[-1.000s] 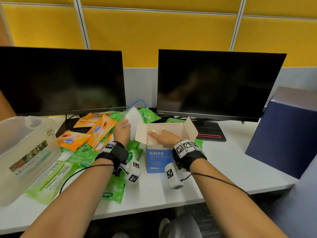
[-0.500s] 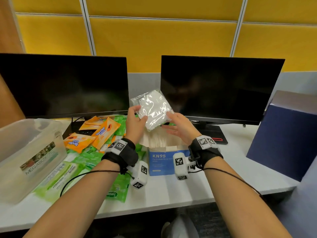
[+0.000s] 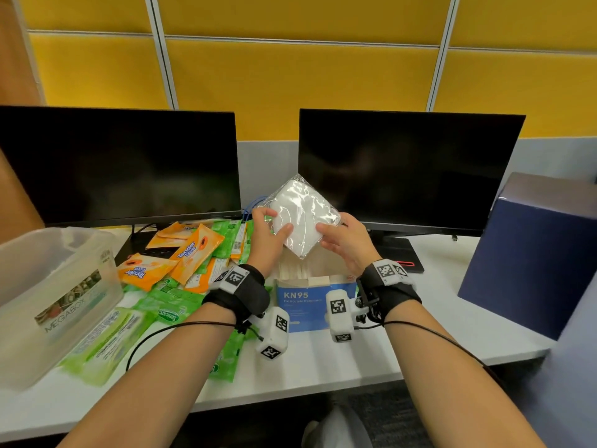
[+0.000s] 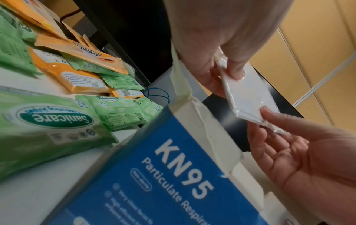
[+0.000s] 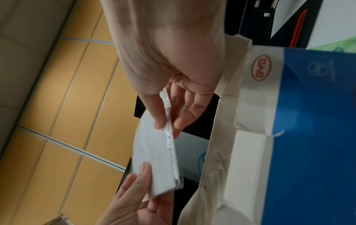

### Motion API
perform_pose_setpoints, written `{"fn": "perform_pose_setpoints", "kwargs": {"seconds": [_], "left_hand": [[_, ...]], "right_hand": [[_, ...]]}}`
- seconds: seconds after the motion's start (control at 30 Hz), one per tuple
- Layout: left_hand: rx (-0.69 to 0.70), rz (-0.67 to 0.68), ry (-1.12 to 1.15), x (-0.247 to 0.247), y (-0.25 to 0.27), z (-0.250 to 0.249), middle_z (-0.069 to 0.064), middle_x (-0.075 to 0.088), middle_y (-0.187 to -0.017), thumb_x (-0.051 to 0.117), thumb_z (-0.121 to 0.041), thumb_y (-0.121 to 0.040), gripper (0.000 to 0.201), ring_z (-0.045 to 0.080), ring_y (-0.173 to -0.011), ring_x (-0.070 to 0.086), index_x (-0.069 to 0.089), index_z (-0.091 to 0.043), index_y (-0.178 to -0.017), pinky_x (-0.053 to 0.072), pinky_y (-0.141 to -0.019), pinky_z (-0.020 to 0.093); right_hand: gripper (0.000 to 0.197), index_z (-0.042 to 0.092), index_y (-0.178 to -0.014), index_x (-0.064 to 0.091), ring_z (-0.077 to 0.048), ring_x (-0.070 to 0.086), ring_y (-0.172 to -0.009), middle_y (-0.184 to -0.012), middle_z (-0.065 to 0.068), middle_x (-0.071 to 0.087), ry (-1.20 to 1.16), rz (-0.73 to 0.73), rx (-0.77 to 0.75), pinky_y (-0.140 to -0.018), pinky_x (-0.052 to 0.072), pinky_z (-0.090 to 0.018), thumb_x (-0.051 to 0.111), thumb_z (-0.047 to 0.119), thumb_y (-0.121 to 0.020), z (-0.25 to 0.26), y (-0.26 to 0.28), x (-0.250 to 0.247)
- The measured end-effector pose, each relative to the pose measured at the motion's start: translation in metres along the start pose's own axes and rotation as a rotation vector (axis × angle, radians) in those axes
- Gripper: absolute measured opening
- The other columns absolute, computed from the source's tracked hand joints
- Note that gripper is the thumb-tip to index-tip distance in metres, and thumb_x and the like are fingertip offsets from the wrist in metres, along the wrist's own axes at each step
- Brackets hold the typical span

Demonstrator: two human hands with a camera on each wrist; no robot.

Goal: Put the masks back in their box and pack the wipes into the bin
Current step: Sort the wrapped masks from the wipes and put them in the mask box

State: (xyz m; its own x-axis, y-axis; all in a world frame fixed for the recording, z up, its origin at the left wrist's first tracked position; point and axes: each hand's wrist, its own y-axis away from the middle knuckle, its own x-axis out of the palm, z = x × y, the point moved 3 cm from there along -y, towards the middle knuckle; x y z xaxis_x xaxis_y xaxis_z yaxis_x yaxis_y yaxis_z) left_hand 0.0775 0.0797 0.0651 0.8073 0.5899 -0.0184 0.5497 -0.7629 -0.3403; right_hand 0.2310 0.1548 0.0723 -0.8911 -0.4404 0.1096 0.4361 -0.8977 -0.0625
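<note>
A white mask in a clear wrapper (image 3: 303, 218) hangs tilted just above the open blue KN95 box (image 3: 310, 307). My left hand (image 3: 276, 221) pinches its left edge and my right hand (image 3: 334, 226) pinches its right edge. The left wrist view shows thumb and fingers clamping the mask (image 4: 248, 97) over the box (image 4: 173, 167). In the right wrist view the mask (image 5: 154, 152) is edge-on beside the box flap (image 5: 221, 152). More white masks fill the box. Orange wipe packs (image 3: 193, 253) and green wipe packs (image 3: 171, 313) lie scattered on the left. The clear bin (image 3: 55, 286) stands at far left.
Two dark monitors (image 3: 407, 169) stand behind the box on the white desk (image 3: 323, 367). A dark blue box (image 3: 529, 260) stands at the right. Blue cables (image 3: 255, 202) lie behind the wipes. A large green pack (image 3: 106, 341) lies against the bin.
My left hand lifted the wrapped mask from beside the box to above it. My right hand left the inside of the box and took hold of the mask's right edge.
</note>
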Motion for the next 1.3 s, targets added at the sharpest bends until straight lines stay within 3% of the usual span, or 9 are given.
{"fn": "perform_pose_setpoints", "kwargs": {"seconds": [0.27, 0.37, 0.43, 0.5, 0.57, 0.77, 0.93, 1.13, 1.3], "left_hand": [[-0.003, -0.011, -0.081, 0.006, 0.003, 0.004, 0.007, 0.048, -0.121, 0.058, -0.009, -0.091, 0.029, 0.026, -0.106, 0.057, 0.04, -0.022, -0.11, 0.053, -0.088, 0.043], [0.096, 0.087, -0.263, 0.007, 0.007, 0.002, 0.006, 0.052, -0.119, 0.061, -0.009, -0.088, 0.034, 0.017, -0.098, 0.06, 0.044, -0.023, -0.114, 0.052, -0.085, 0.034], [0.158, 0.193, -0.626, 0.008, 0.006, 0.012, 0.004, 0.049, -0.131, 0.065, -0.022, -0.086, 0.044, 0.018, -0.118, 0.051, 0.046, -0.025, -0.125, 0.043, -0.099, 0.035], [0.11, 0.32, -0.969, 0.008, 0.004, 0.03, 0.005, 0.034, -0.15, 0.062, -0.042, -0.086, 0.054, 0.023, -0.139, 0.032, 0.044, -0.029, -0.136, 0.028, -0.113, 0.046], [-0.02, 0.401, -1.06, 0.006, 0.003, 0.043, 0.007, 0.017, -0.158, 0.053, -0.053, -0.089, 0.059, 0.027, -0.146, 0.013, 0.038, -0.032, -0.142, 0.016, -0.117, 0.05], [-0.207, 0.46, -0.927, 0.006, -0.001, 0.055, 0.017, 0.002, -0.159, 0.048, -0.053, -0.092, 0.066, 0.035, -0.147, -0.005, 0.02, -0.038, -0.149, 0.01, -0.118, 0.051], [-0.289, 0.391, -0.75, 0.004, 0.005, 0.053, 0.02, 0.002, -0.158, 0.049, -0.049, -0.093, 0.07, 0.036, -0.147, -0.001, 0.01, -0.036, -0.151, 0.014, -0.117, 0.051], [-0.369, 0.306, -0.589, 0.005, 0.008, 0.052, 0.018, 0.008, -0.159, 0.048, -0.048, -0.094, 0.087, 0.034, -0.145, 0.017, -0.009, -0.019, -0.153, 0.02, -0.116, 0.043], [-0.367, 0.313, -0.548, 0.007, 0.008, 0.053, 0.016, 0.013, -0.159, 0.039, -0.046, -0.099, 0.077, 0.031, -0.145, 0.02, -0.005, -0.014, -0.153, 0.02, -0.116, 0.04]], "right_hand": [[0.045, 0.014, -0.132, 0.05, -0.024, 0.067, -0.105, -0.12, -0.007, 0.066, -0.019, 0.181, 0.042, -0.086, 0.057, -0.037, 0.063, 0.008, -0.089, -0.007, 0.003, 0.01], [0.044, 0.016, -0.132, 0.047, -0.025, 0.064, -0.107, -0.122, -0.007, 0.061, 0.073, 0.055, -0.058, -0.081, 0.058, -0.04, 0.057, 0.005, -0.091, 0.003, -0.001, 0.002], [0.041, 0.013, -0.13, 0.046, -0.024, 0.06, -0.108, -0.122, -0.005, 0.058, 0.167, -0.119, -0.184, -0.081, 0.058, -0.043, 0.056, 0.008, -0.09, 0.014, -0.003, -0.012], [0.033, 0.009, -0.125, 0.047, -0.018, 0.057, -0.102, -0.116, -0.003, 0.056, 0.356, -0.277, -0.291, -0.075, 0.054, -0.029, 0.053, 0.015, -0.094, 0.03, 0.0, -0.026], [0.028, 0.01, -0.123, 0.049, -0.016, 0.054, -0.095, -0.11, -0.003, 0.055, 0.554, -0.308, -0.379, -0.068, 0.045, -0.021, 0.048, 0.019, -0.096, 0.046, 0.005, -0.034], [0.024, 0.022, -0.118, 0.055, -0.028, 0.059, -0.093, -0.103, -0.006, 0.061, 1.307, -0.142, -0.339, -0.07, 0.041, -0.032, 0.044, 0.022, -0.096, 0.059, 0.016, -0.026], [0.028, 0.014, -0.113, 0.062, -0.03, 0.063, -0.098, -0.106, -0.011, 0.065, 1.582, -0.092, -0.271, -0.076, 0.048, -0.038, 0.042, 0.008, -0.095, 0.029, 0.015, -0.002], [0.035, 0.002, -0.131, 0.05, -0.028, 0.05, -0.124, -0.135, -0.015, 0.052, 1.49, 0.282, 0.116, -0.101, 0.039, -0.035, 0.038, 0.012, -0.1, -0.023, 0.002, 0.026], [0.046, 0.003, -0.13, 0.051, -0.028, 0.056, -0.116, -0.124, -0.013, 0.061, 1.252, 0.385, 0.263, -0.104, 0.041, -0.04, 0.031, 0.034, -0.103, -0.02, -0.001, 0.032]]}}
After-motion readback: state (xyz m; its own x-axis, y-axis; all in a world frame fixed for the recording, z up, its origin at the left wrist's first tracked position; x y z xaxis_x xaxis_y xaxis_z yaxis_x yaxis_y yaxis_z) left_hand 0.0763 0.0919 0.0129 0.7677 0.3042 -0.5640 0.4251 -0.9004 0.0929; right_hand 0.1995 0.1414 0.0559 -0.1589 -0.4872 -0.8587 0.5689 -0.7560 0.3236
